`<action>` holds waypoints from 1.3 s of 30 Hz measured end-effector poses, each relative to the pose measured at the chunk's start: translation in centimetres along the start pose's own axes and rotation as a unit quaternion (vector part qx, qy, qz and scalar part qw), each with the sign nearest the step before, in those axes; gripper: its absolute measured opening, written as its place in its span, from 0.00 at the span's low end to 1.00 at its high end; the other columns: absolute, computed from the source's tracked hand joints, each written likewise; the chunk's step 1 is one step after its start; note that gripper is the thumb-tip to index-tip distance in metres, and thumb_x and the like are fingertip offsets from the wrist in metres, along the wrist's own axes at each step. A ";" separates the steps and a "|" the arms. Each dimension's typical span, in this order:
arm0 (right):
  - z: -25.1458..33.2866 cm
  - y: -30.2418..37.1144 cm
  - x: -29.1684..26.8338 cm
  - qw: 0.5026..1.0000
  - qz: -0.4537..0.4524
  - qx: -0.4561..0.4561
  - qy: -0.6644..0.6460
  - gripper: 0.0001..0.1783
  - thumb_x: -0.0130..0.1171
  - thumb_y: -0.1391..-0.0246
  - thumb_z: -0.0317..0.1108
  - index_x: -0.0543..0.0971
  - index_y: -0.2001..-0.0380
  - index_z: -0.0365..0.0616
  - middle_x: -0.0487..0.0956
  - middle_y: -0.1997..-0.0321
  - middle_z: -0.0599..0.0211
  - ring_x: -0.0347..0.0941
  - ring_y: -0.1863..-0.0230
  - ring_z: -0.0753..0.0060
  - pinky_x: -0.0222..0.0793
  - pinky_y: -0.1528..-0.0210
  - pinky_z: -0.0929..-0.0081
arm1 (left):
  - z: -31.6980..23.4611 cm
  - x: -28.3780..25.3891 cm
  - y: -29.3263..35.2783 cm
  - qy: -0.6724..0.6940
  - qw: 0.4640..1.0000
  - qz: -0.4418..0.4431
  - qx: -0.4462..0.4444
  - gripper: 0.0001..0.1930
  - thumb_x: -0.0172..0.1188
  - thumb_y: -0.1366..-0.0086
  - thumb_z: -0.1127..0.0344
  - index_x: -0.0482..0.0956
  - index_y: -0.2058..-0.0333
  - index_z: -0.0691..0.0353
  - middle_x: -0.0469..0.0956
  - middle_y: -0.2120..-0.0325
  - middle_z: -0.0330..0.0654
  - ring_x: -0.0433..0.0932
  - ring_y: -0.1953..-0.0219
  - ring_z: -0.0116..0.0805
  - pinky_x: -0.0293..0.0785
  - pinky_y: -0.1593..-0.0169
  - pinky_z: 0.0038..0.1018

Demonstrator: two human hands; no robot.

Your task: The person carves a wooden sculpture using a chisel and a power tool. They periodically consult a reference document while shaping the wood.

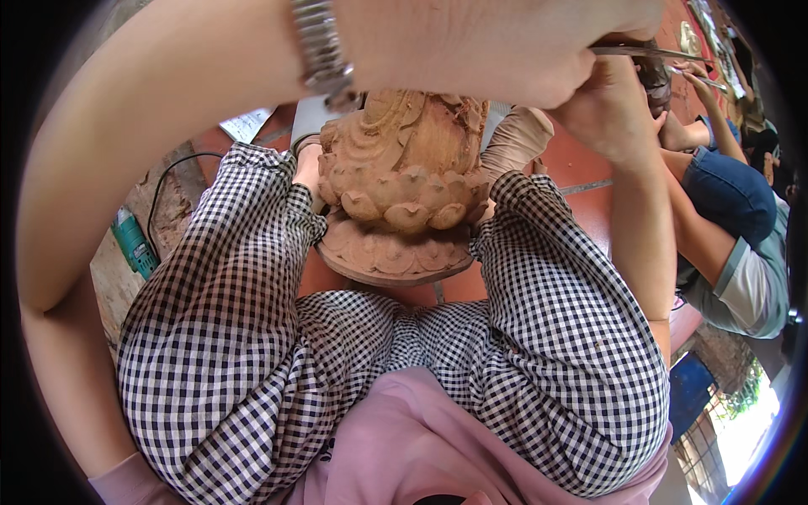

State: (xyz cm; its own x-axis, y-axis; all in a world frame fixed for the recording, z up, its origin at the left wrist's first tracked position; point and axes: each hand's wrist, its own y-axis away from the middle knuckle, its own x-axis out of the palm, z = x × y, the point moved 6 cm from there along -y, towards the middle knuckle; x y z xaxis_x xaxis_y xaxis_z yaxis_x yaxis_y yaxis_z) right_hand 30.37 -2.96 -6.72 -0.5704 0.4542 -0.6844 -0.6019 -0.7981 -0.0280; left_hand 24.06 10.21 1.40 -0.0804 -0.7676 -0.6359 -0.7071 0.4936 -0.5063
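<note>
A brown carved statue (404,160) stands upright between my feet, its base ringed with lotus petals on a round foot. My left arm, with a metal watch (324,50) at the wrist, crosses above it and hides its top. My left hand (505,55) is closed at the upper right, its fingertips partly out of view. Just under it my right hand (606,105) is closed, fingers mostly hidden behind the left. A thin metal tool (648,53) sticks out to the right from between the hands; it seems to lie in the left fingers.
Close on the right sits another person, knee (732,194) bent, one hand (694,71) on a thin tool near a dark brown piece (655,84). At left lie a green power tool (135,242), a black cable (156,189) and a paper sheet (246,126). Red tiles (585,206) cover the floor.
</note>
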 end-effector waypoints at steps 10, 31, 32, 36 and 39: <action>2.6 -1.6 3.9 0.958 0.229 -0.142 -0.101 0.17 0.70 0.63 0.23 0.80 0.65 0.40 0.81 0.64 0.63 0.78 0.58 0.67 0.75 0.53 0.71 | 0.2 2.8 3.0 -0.004 0.991 0.001 -0.133 0.05 0.60 0.46 0.71 0.76 0.72 0.67 0.78 0.78 0.49 0.78 0.75 0.45 0.73 0.71 0.36; 3.4 -4.6 6.4 0.942 0.263 -0.195 0.074 0.17 0.71 0.63 0.29 0.82 0.64 0.47 0.82 0.66 0.58 0.78 0.60 0.55 0.74 0.57 0.60 | 1.5 2.1 4.5 -0.067 0.971 0.067 -0.218 0.06 0.57 0.36 0.71 0.74 0.70 0.67 0.76 0.83 0.50 0.80 0.80 0.43 0.73 0.75 0.30; 3.1 -4.6 6.4 0.939 0.274 -0.179 0.102 0.20 0.71 0.64 0.28 0.82 0.61 0.48 0.82 0.66 0.58 0.78 0.60 0.54 0.74 0.57 0.60 | 1.1 1.9 4.2 -0.095 0.977 0.052 -0.183 0.06 0.57 0.36 0.71 0.74 0.70 0.67 0.75 0.83 0.50 0.79 0.79 0.44 0.72 0.75 0.30; 4.0 -4.0 6.3 0.925 0.277 -0.237 0.101 0.28 0.72 0.64 0.29 0.79 0.54 0.51 0.82 0.66 0.57 0.79 0.58 0.55 0.73 0.56 0.62 | 0.3 2.7 3.8 -0.050 0.981 0.090 -0.163 0.06 0.57 0.36 0.71 0.75 0.70 0.67 0.76 0.83 0.49 0.79 0.80 0.44 0.73 0.75 0.30; 3.7 -4.8 5.7 0.950 0.222 -0.192 0.102 0.14 0.72 0.61 0.32 0.84 0.66 0.47 0.82 0.68 0.60 0.79 0.62 0.58 0.74 0.59 0.63 | 1.4 1.7 3.8 -0.068 0.966 0.053 -0.242 0.06 0.55 0.34 0.70 0.74 0.68 0.67 0.78 0.83 0.47 0.80 0.81 0.38 0.74 0.76 0.28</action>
State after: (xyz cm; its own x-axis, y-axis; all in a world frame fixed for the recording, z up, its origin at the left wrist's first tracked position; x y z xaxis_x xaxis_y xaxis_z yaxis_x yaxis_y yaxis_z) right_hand 27.97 4.86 -7.78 -0.5762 -0.0163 -0.8172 -0.0563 -0.9966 0.0596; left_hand 22.25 11.36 -2.44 -0.1005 -0.6465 -0.7562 -0.9486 0.2914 -0.1231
